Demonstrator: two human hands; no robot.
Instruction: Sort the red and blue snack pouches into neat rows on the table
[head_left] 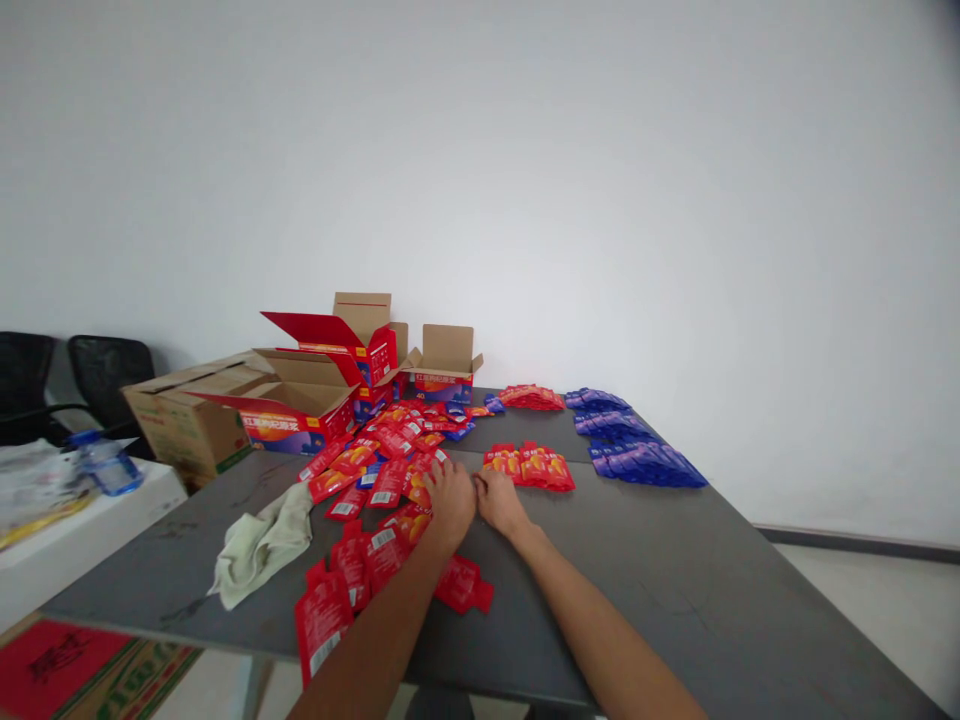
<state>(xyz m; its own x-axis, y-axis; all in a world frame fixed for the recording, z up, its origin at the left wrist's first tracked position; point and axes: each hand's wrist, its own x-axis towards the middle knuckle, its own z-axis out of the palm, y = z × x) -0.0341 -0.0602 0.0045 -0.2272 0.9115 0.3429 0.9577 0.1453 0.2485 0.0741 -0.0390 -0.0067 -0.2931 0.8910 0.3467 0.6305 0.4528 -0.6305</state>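
Observation:
My left hand (452, 503) is at the right edge of a loose heap of red spouted pouches (391, 438), its bent fingers gripping a red pouch (417, 488) there. Close beside it, my right hand (500, 501) has its fingers curled together near the left thumb; anything between those fingers is too small to make out. Just beyond the right hand lies an overlapping row of red pouches (534, 466) with orange fruit prints. More red pouches (351, 565) are scattered under and beside my left forearm, one pouch (463, 584) lying between both forearms.
Blue pouches (643, 460) lie in overlapping rows at the right, with a red stack (531, 397) at the back. Open printed cartons (281, 432) stand at the left and rear. A pale cloth (264, 545) lies on the grey table (660, 570). A bottle (109, 465) is left of it.

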